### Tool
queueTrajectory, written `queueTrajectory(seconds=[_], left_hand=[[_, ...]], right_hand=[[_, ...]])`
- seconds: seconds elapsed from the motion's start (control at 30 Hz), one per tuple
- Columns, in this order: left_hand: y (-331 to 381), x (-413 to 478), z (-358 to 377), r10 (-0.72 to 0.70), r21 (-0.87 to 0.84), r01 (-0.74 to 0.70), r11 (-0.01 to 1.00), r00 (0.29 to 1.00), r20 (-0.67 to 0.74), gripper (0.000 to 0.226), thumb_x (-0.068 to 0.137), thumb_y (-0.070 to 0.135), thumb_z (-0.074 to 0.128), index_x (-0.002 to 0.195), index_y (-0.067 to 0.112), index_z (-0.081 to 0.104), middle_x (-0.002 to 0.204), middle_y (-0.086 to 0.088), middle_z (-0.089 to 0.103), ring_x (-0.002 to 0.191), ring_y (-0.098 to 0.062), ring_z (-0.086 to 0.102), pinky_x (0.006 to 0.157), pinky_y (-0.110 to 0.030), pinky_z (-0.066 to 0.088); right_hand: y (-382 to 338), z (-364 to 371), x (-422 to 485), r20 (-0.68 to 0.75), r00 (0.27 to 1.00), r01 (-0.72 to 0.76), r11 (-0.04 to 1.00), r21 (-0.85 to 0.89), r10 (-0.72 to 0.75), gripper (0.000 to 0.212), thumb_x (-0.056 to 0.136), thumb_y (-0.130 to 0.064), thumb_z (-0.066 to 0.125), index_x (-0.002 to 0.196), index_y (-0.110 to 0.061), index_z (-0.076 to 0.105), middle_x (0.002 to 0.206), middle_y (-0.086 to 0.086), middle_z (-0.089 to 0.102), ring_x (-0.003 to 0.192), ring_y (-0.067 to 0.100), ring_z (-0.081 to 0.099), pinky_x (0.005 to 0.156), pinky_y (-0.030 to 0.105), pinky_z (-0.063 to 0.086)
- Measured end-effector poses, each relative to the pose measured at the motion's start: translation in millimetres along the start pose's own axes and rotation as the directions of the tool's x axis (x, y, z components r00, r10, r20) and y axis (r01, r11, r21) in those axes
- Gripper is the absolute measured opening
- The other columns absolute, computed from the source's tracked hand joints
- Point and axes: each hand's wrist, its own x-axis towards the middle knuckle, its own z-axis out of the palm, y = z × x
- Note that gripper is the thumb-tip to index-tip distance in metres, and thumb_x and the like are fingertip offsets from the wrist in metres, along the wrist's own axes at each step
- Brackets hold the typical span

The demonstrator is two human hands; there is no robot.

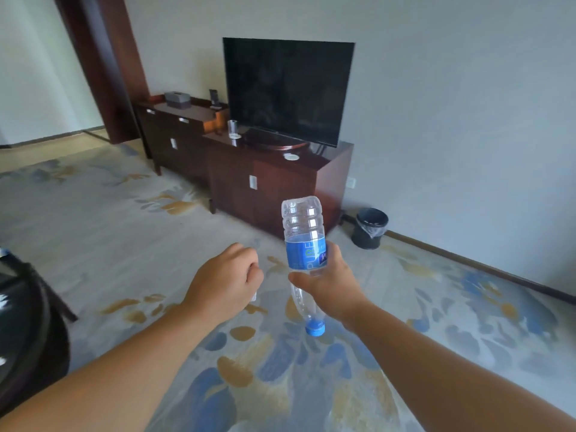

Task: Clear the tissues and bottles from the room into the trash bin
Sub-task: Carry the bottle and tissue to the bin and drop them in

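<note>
My right hand (pixel 332 286) grips a clear plastic bottle (pixel 302 222) around its blue label. The bottle is held upside down, its blue cap pointing at the floor. My left hand (pixel 227 279) is closed in a fist just left of the bottle. A small white bit, apparently a tissue (pixel 254 296), sticks out below the fist; the rest of it is hidden. The black trash bin (pixel 369 227) with a clear liner stands on the floor by the wall, ahead and to the right, well beyond both hands.
A dark wooden cabinet (pixel 280 188) carries a TV (pixel 288 88), a drinking glass (pixel 232 128) and a grey box (pixel 177 98). A dark chair (pixel 21 322) is at my left. Patterned carpet (pixel 124 244) runs between me and the bin.
</note>
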Motion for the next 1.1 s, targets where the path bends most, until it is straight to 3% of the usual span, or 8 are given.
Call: queueTrajectory(seconds=[0.27,0.47,0.63,0.93,1.1], left_hand=[[62.4,70.9,60.1,0.147,-0.039,-0.144,0.989,0.986,0.079,0.021,0.091,0.018,0.045,0.071,0.012,0.048,0.076,0.0,0.045,0.062,-0.02,0.047,0.056,-0.036,0.037],[71.9,133.7,101.4,0.231,-0.089,-0.221,0.971,0.966,0.12,0.02,0.09,0.018,0.046,0.071,0.014,0.046,0.076,0.002,0.046,0.062,-0.019,0.046,0.055,-0.033,0.034],[67.2,204.5,133.0,0.32,-0.157,-0.299,0.941,0.937,0.138,0.018,0.09,0.016,0.046,0.072,0.016,0.045,0.075,0.003,0.044,0.063,-0.021,0.046,0.057,-0.036,0.039],[49.1,336.5,166.1,0.45,-0.232,-0.408,0.883,0.876,0.174,0.016,0.089,0.013,0.045,0.073,0.019,0.043,0.077,0.005,0.048,0.064,-0.022,0.05,0.056,-0.036,0.041],[53.0,390.5,197.4,0.467,-0.255,-0.413,0.874,0.86,0.206,0.015,0.088,0.013,0.043,0.075,0.019,0.044,0.077,0.005,0.048,0.064,-0.021,0.049,0.055,-0.033,0.037]], right_hand=[[49.3,-76.4,38.9,-0.133,0.985,-0.112,0.994,0.018,0.114,0.056,0.074,-0.033,0.077,0.115,-0.035,0.039,0.113,-0.007,0.056,0.1,0.012,0.059,0.091,0.036,0.049],[73.0,-101.5,81.6,-0.201,0.961,-0.188,0.982,0.024,0.189,0.062,0.075,-0.033,0.076,0.125,-0.029,0.04,0.114,-0.005,0.057,0.101,0.013,0.06,0.089,0.033,0.05],[76.0,-114.9,136.6,-0.278,0.932,-0.239,0.971,0.005,0.231,0.057,0.078,-0.034,0.074,0.121,-0.032,0.038,0.112,-0.007,0.056,0.1,0.011,0.058,0.077,0.025,0.042],[75.0,-126.1,247.5,-0.383,0.877,-0.307,0.952,0.015,0.289,0.054,0.076,-0.036,0.076,0.115,-0.034,0.038,0.112,-0.007,0.055,0.099,0.011,0.058,0.085,0.031,0.049],[89.2,-143.2,295.7,-0.396,0.863,-0.327,0.944,0.035,0.314,0.054,0.076,-0.036,0.076,0.114,-0.035,0.038,0.112,-0.007,0.055,0.099,0.012,0.059,0.081,0.027,0.048]])
